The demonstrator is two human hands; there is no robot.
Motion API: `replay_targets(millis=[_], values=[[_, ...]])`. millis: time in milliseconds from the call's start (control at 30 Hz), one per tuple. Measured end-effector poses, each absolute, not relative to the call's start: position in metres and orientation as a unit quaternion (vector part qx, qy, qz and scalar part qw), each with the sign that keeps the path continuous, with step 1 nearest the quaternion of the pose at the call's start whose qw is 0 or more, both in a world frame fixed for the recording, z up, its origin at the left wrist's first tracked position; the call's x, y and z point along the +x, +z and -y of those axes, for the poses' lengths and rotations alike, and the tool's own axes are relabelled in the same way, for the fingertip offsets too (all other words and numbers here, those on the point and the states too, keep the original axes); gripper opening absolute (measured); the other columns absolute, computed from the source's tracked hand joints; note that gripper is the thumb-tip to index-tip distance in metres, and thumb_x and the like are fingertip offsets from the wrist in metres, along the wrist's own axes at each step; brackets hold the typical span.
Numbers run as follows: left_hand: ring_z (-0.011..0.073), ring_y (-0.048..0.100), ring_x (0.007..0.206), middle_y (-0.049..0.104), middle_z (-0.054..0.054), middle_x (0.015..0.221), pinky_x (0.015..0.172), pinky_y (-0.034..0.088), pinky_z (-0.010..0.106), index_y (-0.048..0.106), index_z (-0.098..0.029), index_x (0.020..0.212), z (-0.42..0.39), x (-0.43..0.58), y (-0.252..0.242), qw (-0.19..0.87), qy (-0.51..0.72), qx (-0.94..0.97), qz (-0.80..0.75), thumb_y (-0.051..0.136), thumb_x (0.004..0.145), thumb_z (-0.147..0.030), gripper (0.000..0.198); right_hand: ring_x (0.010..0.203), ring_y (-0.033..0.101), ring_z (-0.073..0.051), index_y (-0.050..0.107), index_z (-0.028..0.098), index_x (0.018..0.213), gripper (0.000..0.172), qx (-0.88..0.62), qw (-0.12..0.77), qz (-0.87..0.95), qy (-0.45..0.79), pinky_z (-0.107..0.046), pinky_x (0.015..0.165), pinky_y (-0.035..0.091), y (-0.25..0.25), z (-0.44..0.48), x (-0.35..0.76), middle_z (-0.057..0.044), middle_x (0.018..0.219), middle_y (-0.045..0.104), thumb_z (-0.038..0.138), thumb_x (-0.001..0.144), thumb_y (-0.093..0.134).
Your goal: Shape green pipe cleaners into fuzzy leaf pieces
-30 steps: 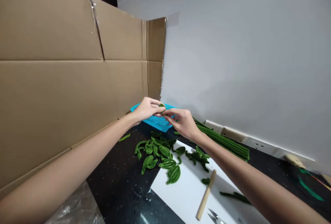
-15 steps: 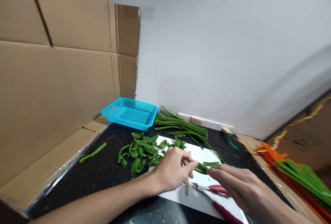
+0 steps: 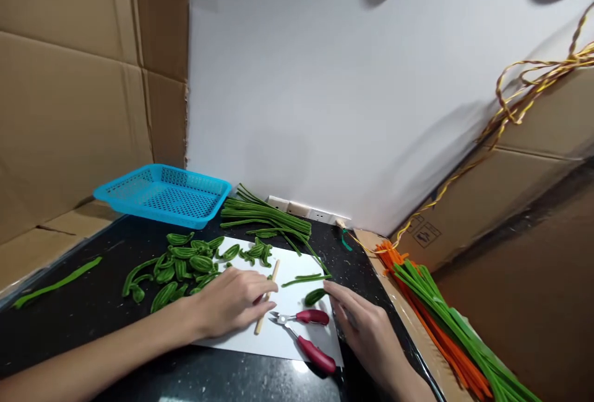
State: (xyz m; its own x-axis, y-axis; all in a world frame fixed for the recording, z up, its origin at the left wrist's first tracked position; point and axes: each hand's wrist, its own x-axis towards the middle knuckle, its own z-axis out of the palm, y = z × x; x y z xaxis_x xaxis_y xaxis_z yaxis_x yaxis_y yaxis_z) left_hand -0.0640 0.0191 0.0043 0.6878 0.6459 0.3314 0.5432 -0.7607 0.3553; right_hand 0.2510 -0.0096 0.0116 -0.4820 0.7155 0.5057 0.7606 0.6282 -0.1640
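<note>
My right hand (image 3: pixel 366 325) pinches the tip of a small looped leaf shape of green pipe cleaner (image 3: pixel 315 296) above a white sheet (image 3: pixel 241 347). On the left, my left hand (image 3: pixel 234 300) has curled fingers, thumb and forefinger apart, nothing visible between them. A thin wooden stick (image 3: pixel 259 326) passes beneath its fingertips. Between the hands lie cutting pliers (image 3: pixel 316 352) with red handles, jaws apart. Short green pipe cleaner pieces (image 3: pixel 304 279) rest on the sheet. Several finished-looking green leaf loops (image 3: pixel 183 263) are heaped beside my left hand, some on the sheet's edge.
A blue mesh basket (image 3: pixel 180 201) stands at the back left, beside a bundle of long green pipe cleaners (image 3: pixel 264 216). Orange pipe cleaners (image 3: pixel 436 328) and lighter green ones (image 3: pixel 464 334) lie at the right. Cardboard (image 3: pixel 69 93) walls the left; a power strip (image 3: pixel 320 215) runs along the wall.
The view has swung to the right. My left hand has come away from the green piece and its thumb and forefinger have parted; the leaf shape now stays in my right hand.
</note>
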Motion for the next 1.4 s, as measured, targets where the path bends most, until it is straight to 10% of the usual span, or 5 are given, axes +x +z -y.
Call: replay_targets(millis=[567, 733, 900, 1200, 1400], values=[[0.0214, 0.065, 0.059, 0.066, 0.003, 0.077, 0.053, 0.035, 0.032, 0.060, -0.020, 0.089, 0.004, -0.042, -0.013, -0.073, 0.139, 0.876, -0.455, 0.034, 0.106, -0.018, 0.030, 0.107, 0.072, -0.022, 0.069, 0.021, 0.118, 0.027, -0.391, 0.373, 0.839, 0.073, -0.035, 0.091, 0.061, -0.011, -0.008, 0.241, -0.011, 0.119, 0.075, 0.013, 0.102, 0.049], [0.0168, 0.066, 0.059, 0.065, -0.002, 0.077, 0.053, 0.038, 0.028, 0.060, -0.023, 0.096, 0.004, -0.049, -0.010, 0.033, 0.260, 0.887, -0.381, 0.038, 0.111, -0.032, 0.027, 0.118, 0.066, -0.023, 0.063, 0.019, 0.135, 0.032, -0.354, 0.373, 0.855, 0.064, -0.039, 0.098, 0.056, -0.009, -0.010, 0.231, -0.013, 0.130, 0.071, 0.019, 0.104, 0.055], [0.0138, 0.065, 0.064, 0.066, -0.002, 0.082, 0.057, 0.041, 0.025, 0.061, -0.023, 0.099, 0.003, -0.053, -0.012, 0.121, 0.296, 0.873, -0.367, 0.041, 0.110, -0.029, 0.023, 0.078, 0.060, -0.020, 0.075, 0.018, 0.103, 0.023, -0.311, 0.331, 0.890, 0.039, -0.036, 0.074, 0.048, -0.011, -0.014, 0.231, -0.004, 0.078, 0.073, 0.038, 0.103, 0.064], [0.0131, 0.063, 0.069, 0.067, -0.001, 0.084, 0.063, 0.044, 0.023, 0.064, -0.021, 0.101, -0.001, -0.056, -0.008, 0.146, 0.338, 0.847, -0.384, 0.048, 0.108, -0.023, 0.018, 0.081, 0.055, -0.021, 0.073, 0.019, 0.109, 0.020, -0.326, 0.299, 0.888, 0.130, -0.035, 0.074, 0.046, 0.005, -0.002, 0.239, -0.006, 0.090, 0.073, 0.033, 0.105, 0.060], [0.0146, 0.058, 0.071, 0.061, 0.001, 0.081, 0.065, 0.043, 0.026, 0.059, -0.019, 0.098, -0.013, -0.069, 0.000, 0.080, 0.377, 0.834, -0.395, 0.043, 0.108, -0.014, 0.019, 0.105, 0.062, -0.030, 0.049, 0.017, 0.149, 0.091, -0.392, 0.223, 0.863, 0.229, -0.044, 0.092, 0.054, 0.005, 0.005, 0.236, -0.015, 0.120, 0.067, 0.072, 0.081, 0.076]])
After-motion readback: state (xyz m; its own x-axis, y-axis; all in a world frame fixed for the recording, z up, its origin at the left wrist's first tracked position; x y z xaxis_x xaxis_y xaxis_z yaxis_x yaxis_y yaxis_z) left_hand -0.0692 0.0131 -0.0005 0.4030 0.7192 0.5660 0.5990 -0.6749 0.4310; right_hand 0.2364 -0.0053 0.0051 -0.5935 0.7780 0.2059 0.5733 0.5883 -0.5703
